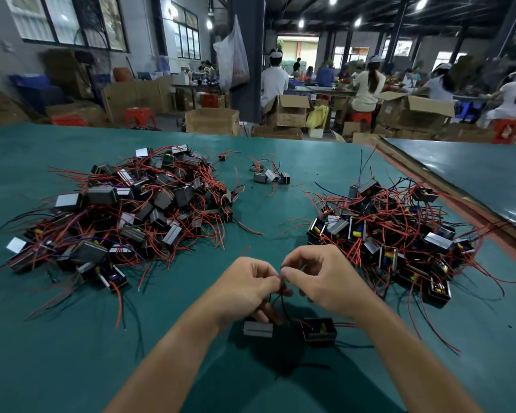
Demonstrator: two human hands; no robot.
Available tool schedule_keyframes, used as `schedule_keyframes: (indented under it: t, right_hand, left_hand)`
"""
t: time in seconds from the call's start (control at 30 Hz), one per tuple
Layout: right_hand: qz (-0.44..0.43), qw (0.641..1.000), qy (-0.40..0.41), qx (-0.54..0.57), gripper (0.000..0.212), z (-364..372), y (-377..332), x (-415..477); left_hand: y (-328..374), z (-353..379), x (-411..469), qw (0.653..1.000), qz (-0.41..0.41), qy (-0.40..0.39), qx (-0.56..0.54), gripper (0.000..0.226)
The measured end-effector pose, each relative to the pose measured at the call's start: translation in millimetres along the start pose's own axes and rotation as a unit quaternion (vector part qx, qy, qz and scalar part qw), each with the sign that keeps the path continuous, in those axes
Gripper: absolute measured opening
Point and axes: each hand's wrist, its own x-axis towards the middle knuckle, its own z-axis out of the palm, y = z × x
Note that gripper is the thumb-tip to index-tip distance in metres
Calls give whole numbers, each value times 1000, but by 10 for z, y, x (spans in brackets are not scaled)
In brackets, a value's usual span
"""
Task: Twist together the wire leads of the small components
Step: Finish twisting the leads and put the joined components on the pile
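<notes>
Two small black box-shaped components lie on the green table just below my hands: one (258, 328) under my left wrist, the other (319, 329) to its right, with yellow and blue parts showing. Thin black leads (283, 305) rise from them to my fingertips. My left hand (245, 286) and my right hand (322, 278) meet above the components, each pinching the black leads between thumb and forefinger. The lead ends are hidden inside the pinch.
A large heap of components with red leads (125, 210) lies at the left, another heap (399, 234) at the right, and a small cluster (268, 174) sits farther back. A raised table edge (447, 198) runs along the right. People work among cardboard boxes beyond.
</notes>
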Motion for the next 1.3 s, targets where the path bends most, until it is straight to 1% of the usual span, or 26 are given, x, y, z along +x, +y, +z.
schedule_keyframes:
  t: [0.1, 0.17, 0.2, 0.27, 0.33, 0.4, 0.5, 0.57, 0.6, 0.7, 0.77, 0.83, 0.9, 0.97, 1.0, 1.07, 1.13, 1.17, 1.23, 1.3]
  right_hand:
    - [58, 998, -2, 19, 27, -6, -13, 0]
    - [115, 990, -13, 74, 35, -14, -31, -2]
    - [144, 983, -21, 108, 36, -29, -41, 0]
    - [186, 968, -44, 160, 28, -84, -69, -5]
    - [205, 957, -65, 192, 21, -124, -89, -13]
    - [210, 955, -70, 200, 18, -137, -95, -18]
    - [194, 960, -73, 188, 19, -139, -84, -25]
    - [171, 966, -83, 173, 18, -135, -68, -27]
    - [151, 972, -86, 154, 18, -125, -59, -29]
    - [66, 994, -74, 42, 20, -81, -32, -24]
    - [21, 998, -58, -26, 20, -41, -13, -16]
    - [-26, 995, -27, -96, 17, 2, 19, -15]
    - [-69, 985, 11, -158, 15, 54, 29, -22]
    - [-77, 984, 33, -156, 14, 94, 17, -22]
    - [-62, 990, 33, -125, 15, 109, 8, -20]
    - [11, 1000, 21, -13, 19, 121, -26, -5]
    - [102, 989, 16, 104, 24, 127, -49, 18]
    - [135, 981, 18, 139, 26, 123, -54, 21]
    - [183, 970, 12, 162, 29, 96, -65, 13]
    - [226, 961, -20, 157, 30, 49, -74, -5]
  left_hand:
    - [-35, 52, 22, 996, 39, 46, 69, 25]
    - [-66, 73, 27, 987, 81, 87, 111, 26]
    - [-79, 75, 25, 978, 114, 109, 140, 24]
    - [-96, 70, 19, 940, 200, 146, 235, 18]
    - [-105, 65, 7, 901, 252, 166, 312, 14]
    - [-117, 57, 3, 882, 267, 175, 346, 11]
    - [-130, 57, -2, 869, 256, 175, 384, 9]
    - [-134, 51, 2, 875, 238, 166, 389, 10]
    - [-132, 49, 6, 887, 221, 155, 375, 12]
    - [-108, 48, 27, 952, 132, 97, 259, 20]
    - [-97, 31, 50, 979, 70, 58, 184, 23]
    - [-89, 15, 73, 993, 36, 31, 111, 24]
    - [-83, 6, 78, 998, 18, 25, 52, 25]
    - [-94, -1, 72, 998, 16, 54, 41, 27]
    - [-109, -1, 74, 995, 23, 77, 62, 27]
    - [-141, 8, 91, 984, 49, 116, 124, 23]
    - [-157, 19, 101, 967, 94, 139, 191, 18]
    - [-161, 22, 99, 957, 118, 145, 222, 16]
    - [-160, 30, 79, 936, 165, 148, 273, 14]
    - [-164, 37, 63, 913, 200, 157, 320, 12]
